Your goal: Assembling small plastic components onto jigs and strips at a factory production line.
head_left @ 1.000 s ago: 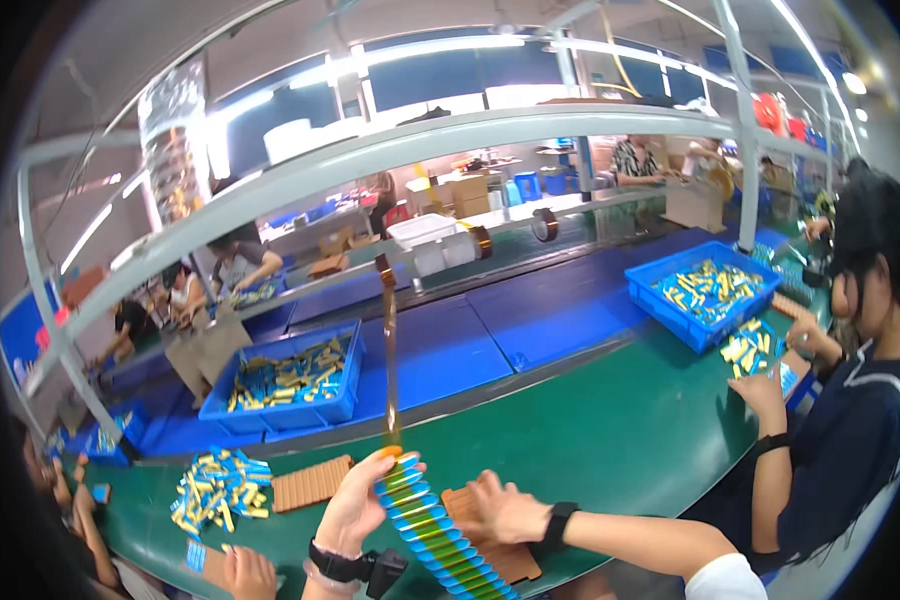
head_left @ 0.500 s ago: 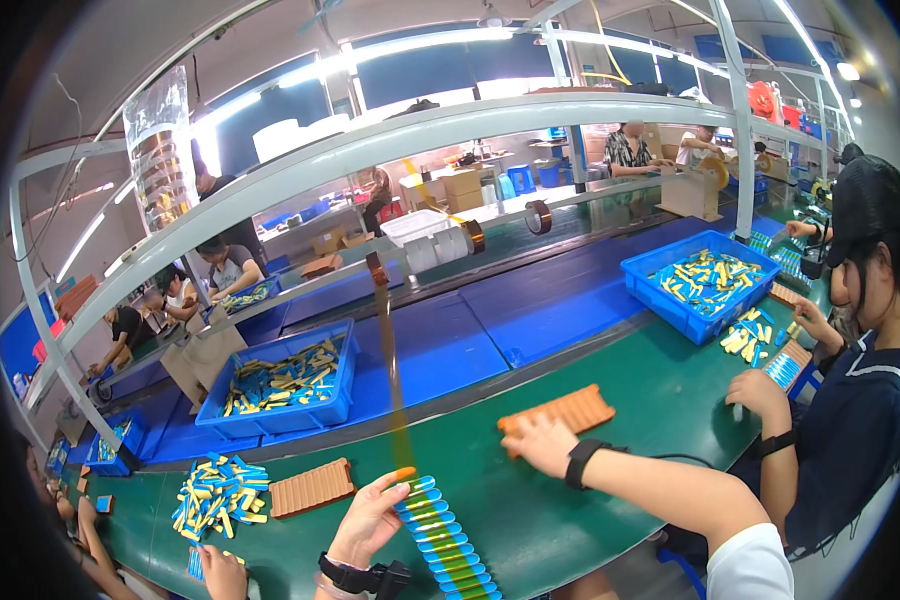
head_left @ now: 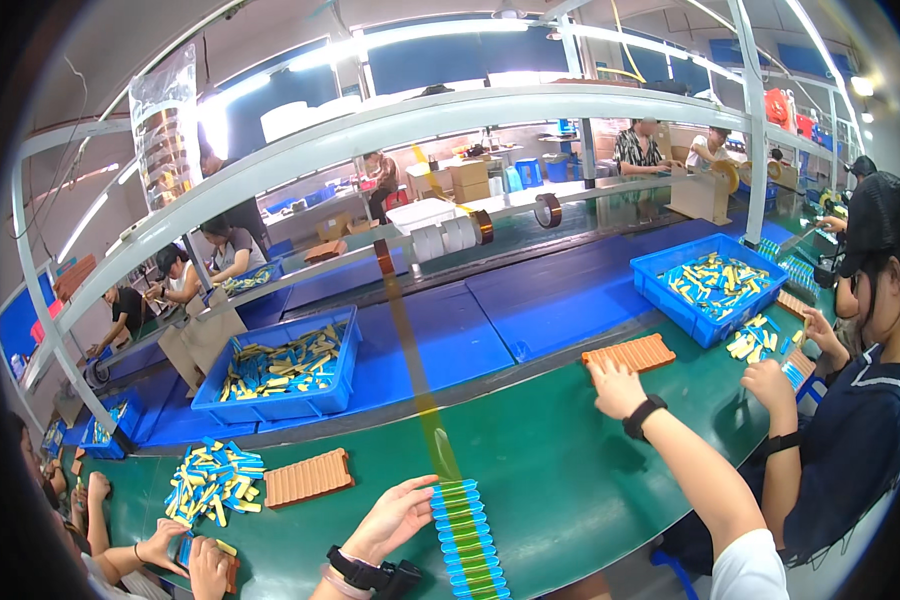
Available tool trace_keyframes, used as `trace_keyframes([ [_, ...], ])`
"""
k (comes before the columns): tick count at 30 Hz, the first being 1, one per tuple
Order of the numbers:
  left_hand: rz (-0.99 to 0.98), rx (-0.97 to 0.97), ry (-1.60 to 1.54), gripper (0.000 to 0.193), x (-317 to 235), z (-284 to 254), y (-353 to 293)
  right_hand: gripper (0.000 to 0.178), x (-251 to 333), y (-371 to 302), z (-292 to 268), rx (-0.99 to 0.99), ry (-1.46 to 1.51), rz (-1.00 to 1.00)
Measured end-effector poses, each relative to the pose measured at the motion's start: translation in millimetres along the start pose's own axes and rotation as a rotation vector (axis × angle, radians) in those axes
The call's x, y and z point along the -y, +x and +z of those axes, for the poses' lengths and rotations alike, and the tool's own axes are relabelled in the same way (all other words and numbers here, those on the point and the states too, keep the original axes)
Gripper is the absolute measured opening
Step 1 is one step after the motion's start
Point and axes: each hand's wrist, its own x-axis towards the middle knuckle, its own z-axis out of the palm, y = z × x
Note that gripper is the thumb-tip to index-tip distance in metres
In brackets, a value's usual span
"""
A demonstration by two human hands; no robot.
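Tape point(head_left: 410, 350) has been laid along a row of blue pieces point(head_left: 451, 541) beside the left hand point(head_left: 398, 517), its fingers loosely bent, and is left uncut from its roll point(head_left: 383, 258). A ridged tray point(head_left: 642, 352) is touched by the right hand point(head_left: 618, 388); neither grip can be told. Loose pieces point(head_left: 213, 480) are left unjoined, leftward of both hands.

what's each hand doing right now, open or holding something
Left hand: at the upper end of the long blue ribbed strip with a yellow-green band; grip cannot be told.
Right hand: at the orange-brown ridged rectangular tray; grip cannot be told.
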Motion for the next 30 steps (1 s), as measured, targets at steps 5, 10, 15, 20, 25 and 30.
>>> trace_keyframes([
  [5, 0.088, -0.164, 0.129, 0.057, 4, -5, -3, 0.031, 84, -79, -105, 0.303, 1.375, -0.5],
  [10, 0.103, -0.148, 0.211, 0.057, 6, 0, 7, 0.02, 102, -172, -162, 0.265, 1.784, -1.151],
  [15, 0.102, -0.153, 0.167, 0.058, 6, 0, 1, 0.033, 143, -188, -181, 0.33, 2.134, -1.669],
  [20, 0.102, -0.088, 0.082, 0.053, 10, -15, 6, 0.027, 147, -199, -183, 0.259, 2.064, -1.549],
  [25, 0.109, -0.038, -0.031, 0.049, 19, -36, 13, 0.02, 182, -196, -183, 0.335, 2.45, -1.445],
  [30, 0.154, -0.013, -0.031, 0.045, 26, -32, 19, 0.011, 209, -196, -177, 0.538, 2.582, -1.433],
])
